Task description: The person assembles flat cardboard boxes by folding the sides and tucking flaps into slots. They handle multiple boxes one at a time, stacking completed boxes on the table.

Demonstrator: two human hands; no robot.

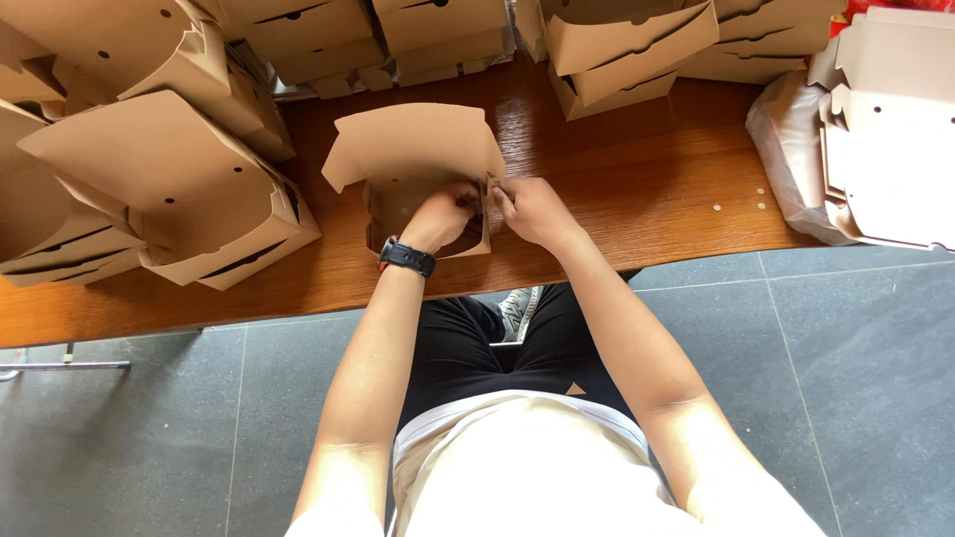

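A brown cardboard box (413,149) stands on the wooden table (637,189) right in front of me, its lid flap raised toward the far side. My left hand (443,214), with a black watch on the wrist, reaches into the box and presses on its right inner wall. My right hand (529,207) pinches the same right wall from the outside at its top corner. Both hands meet at that corner. The inside of the box is mostly hidden by my left hand.
Stacks of folded brown boxes (169,189) fill the table's left side, and more such boxes (637,50) line the far edge. A pile of flat box blanks (890,129) lies at the right on a plastic bag. Grey tiled floor (826,398) lies below.
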